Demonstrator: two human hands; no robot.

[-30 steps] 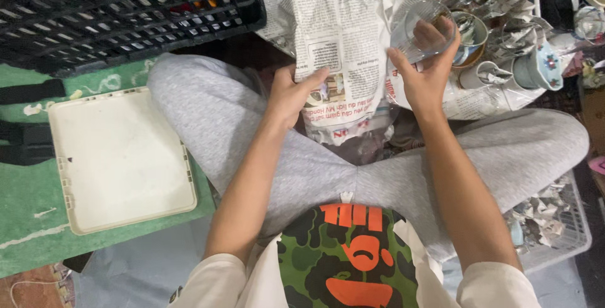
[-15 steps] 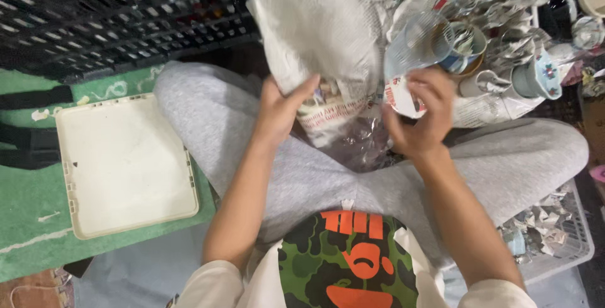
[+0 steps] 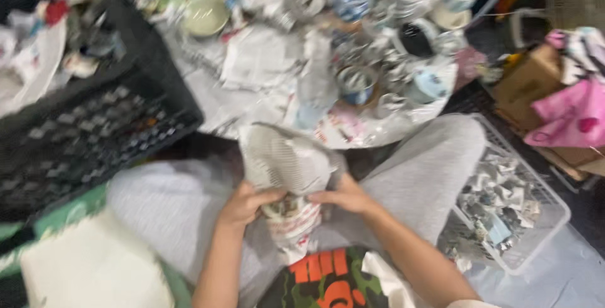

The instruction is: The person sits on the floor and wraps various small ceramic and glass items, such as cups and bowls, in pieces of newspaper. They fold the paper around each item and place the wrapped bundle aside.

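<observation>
Watching the head view, the only one I have, and it is motion-blurred, so fine detail is lost.

Both hands meet low in the middle of the picture, over the lap of a person sitting cross-legged in grey trousers (image 3: 435, 176). The left hand (image 3: 247, 206) grasps the left side of a newspaper-wrapped bundle (image 3: 287, 169), fingers curled onto the paper. The right hand (image 3: 345, 196) grasps the right side of the same bundle, thumb on top. The bundle stands roughly upright between the two hands, its rounded top above them and its lower end reaching down towards a camouflage shirt with orange print (image 3: 328, 279). I cannot tell what the paper encloses.

Just beyond the bundle, on the floor, lie spread newspaper sheets (image 3: 258, 62) carrying a crowd of cups and mugs (image 3: 403, 50): a blue-patterned cup (image 3: 357, 85), a pale green bowl (image 3: 205, 13), and several white ones I cannot resolve.

Left of the lap: a black plastic crate (image 3: 94, 131), near the left knee. Below it a white tray (image 3: 94, 270) rests on a green mat (image 3: 69, 210).

Right of the lap: a white wire basket (image 3: 539, 245) holding crumpled paper scraps, touching the right knee. Further right, a cardboard box (image 3: 529, 81) and pink cloth (image 3: 573, 116).
</observation>
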